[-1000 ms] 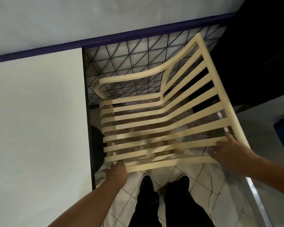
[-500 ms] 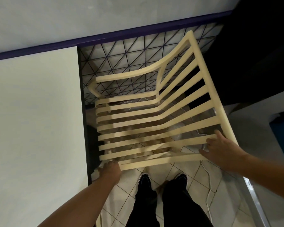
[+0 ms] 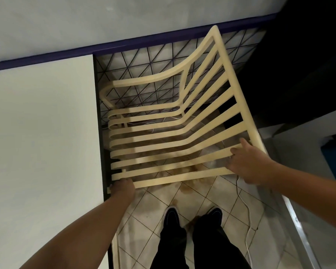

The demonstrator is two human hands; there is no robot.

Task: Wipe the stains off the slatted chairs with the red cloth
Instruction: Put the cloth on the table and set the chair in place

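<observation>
A cream slatted chair (image 3: 163, 133) is held up in front of me, tilted, with its slats running left to right over the tiled floor. My left hand (image 3: 123, 188) grips the chair's near left corner from below. On the right side, my right hand (image 3: 246, 162) holds the ends of the nearest slats beside the frame, fingers wrapped round a slat. No red cloth is in view. I cannot make out stains on the slats.
A white table top (image 3: 43, 142) fills the left, its dark edge close to the chair. A black wire grid panel (image 3: 144, 74) stands behind the chair below a purple-trimmed wall. My black shoes (image 3: 171, 214) stand on the tiles; a white cable (image 3: 246, 220) trails at right beside a metal rail.
The chair has shifted slightly left and away from me, and both hands moved with it. My right hand slid further up the slat ends.
</observation>
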